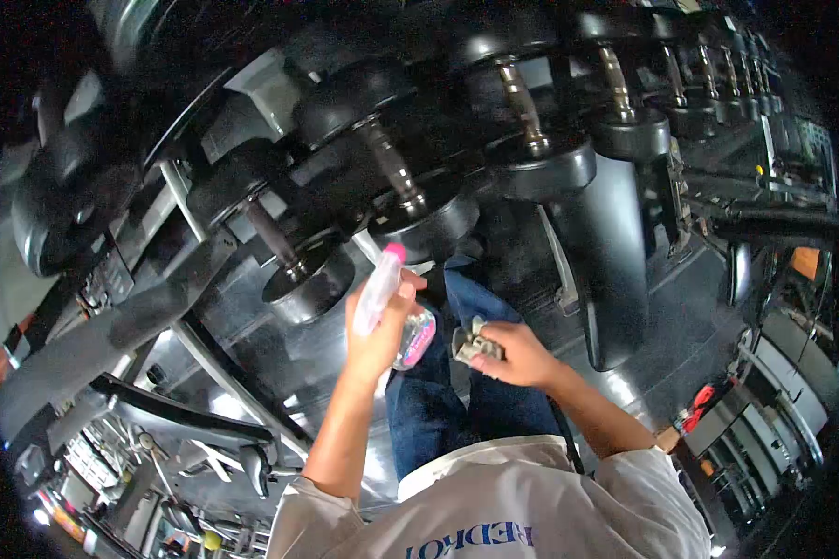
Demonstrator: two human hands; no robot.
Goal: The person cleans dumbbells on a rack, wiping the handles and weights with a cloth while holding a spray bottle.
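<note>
A clear spray bottle [418, 340] with a white and pink spray head is in my left hand [379, 326], whose fingers wrap round its neck. The bottle stands slightly tilted in front of my legs, its pink nozzle pointing toward the rack. My right hand [517, 355] grips a crumpled greyish cloth [475, 345], bunched between thumb and fingers. The two hands are apart, at about the same height. Just beyond the bottle lies a black dumbbell [393, 166] with a shiny metal handle. Another dumbbell [272, 235] sits to its left, and a larger one [524, 102] to its right.
More dumbbells [617, 84] continue in a row toward the far right. A black padded bench [615, 265] stands right of my legs. Another padded bench [191, 410] and a metal frame bar [238, 377] are at left. Weight plates [741, 456] show at lower right.
</note>
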